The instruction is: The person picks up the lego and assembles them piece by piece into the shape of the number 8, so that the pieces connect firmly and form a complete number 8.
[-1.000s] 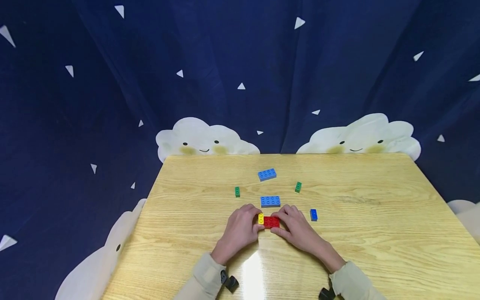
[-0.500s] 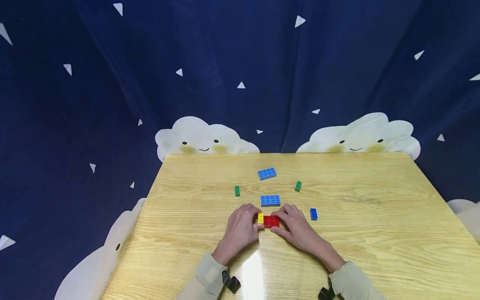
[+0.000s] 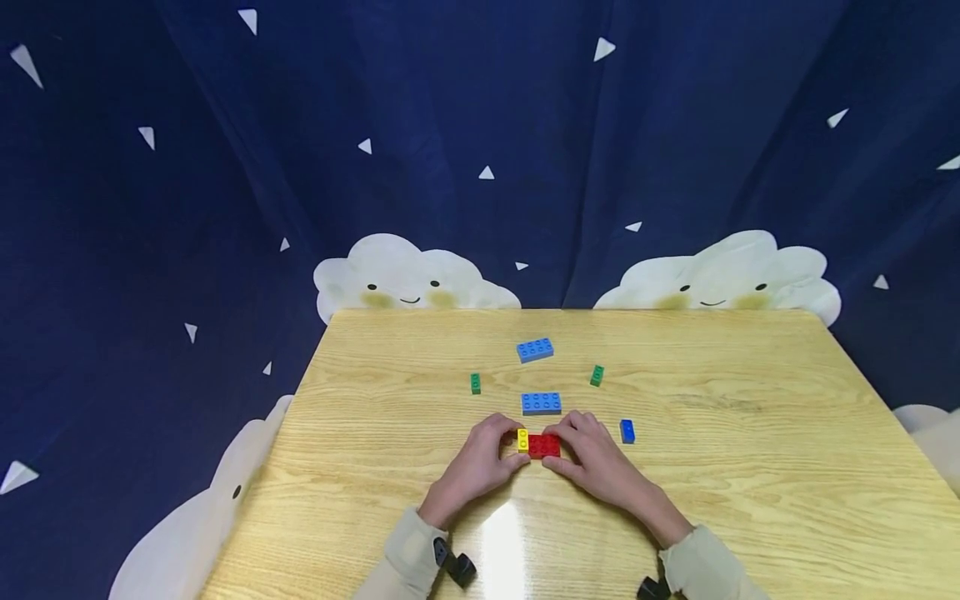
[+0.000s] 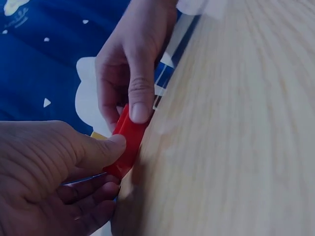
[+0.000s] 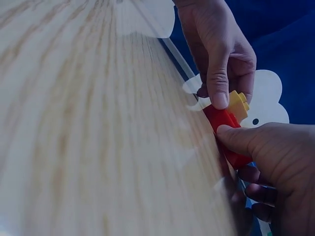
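Note:
In the head view a red toy building brick [image 3: 543, 446] lies near the middle of the wooden table, its long side running left to right. A small two-stud yellow brick [image 3: 522, 441] sits on top of its left end. My left hand [image 3: 480, 457] pinches that end, its thumb at the near side and fingers at the far side. My right hand [image 3: 596, 457] pinches the red brick's right end between thumb and fingers. Up close in the right wrist view, the left thumb [image 5: 219, 91] presses on the red brick just below the yellow one.
Beyond the hands lie two blue eight-stud bricks, one nearer [image 3: 541, 404] and one farther [image 3: 535, 350]. A green brick [image 3: 476, 383] is on the left, another green brick [image 3: 597, 376] on the right. A small dark blue brick [image 3: 627, 431] lies right of my right hand.
My left hand's fingers have arched slightly away from the bricks, widening the gap inside the grip. The right hand and the bricks stay as they were.

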Demonstrator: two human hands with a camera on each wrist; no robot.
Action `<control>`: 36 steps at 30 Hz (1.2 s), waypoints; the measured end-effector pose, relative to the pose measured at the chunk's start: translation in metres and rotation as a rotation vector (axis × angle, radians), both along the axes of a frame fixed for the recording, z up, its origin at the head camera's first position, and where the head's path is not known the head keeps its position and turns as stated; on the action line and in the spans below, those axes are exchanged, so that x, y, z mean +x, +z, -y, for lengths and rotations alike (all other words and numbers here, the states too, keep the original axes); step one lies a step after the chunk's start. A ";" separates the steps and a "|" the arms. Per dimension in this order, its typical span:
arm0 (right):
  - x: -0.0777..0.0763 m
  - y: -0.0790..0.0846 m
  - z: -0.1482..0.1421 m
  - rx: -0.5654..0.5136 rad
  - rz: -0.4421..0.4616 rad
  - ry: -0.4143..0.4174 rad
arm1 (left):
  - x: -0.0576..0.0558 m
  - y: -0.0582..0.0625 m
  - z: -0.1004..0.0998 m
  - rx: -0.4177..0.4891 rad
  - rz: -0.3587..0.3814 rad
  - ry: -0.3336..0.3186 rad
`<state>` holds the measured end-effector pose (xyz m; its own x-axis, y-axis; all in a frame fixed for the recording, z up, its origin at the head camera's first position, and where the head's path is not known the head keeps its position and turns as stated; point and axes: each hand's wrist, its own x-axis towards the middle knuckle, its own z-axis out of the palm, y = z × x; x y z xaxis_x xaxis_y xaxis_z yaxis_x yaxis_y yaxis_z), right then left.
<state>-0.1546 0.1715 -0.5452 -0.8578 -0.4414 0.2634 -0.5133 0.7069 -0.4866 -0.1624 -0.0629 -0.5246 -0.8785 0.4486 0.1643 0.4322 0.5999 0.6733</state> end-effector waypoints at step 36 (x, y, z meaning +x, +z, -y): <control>-0.002 0.013 -0.072 -0.081 -0.087 -0.103 | -0.006 -0.007 0.004 0.065 0.057 -0.021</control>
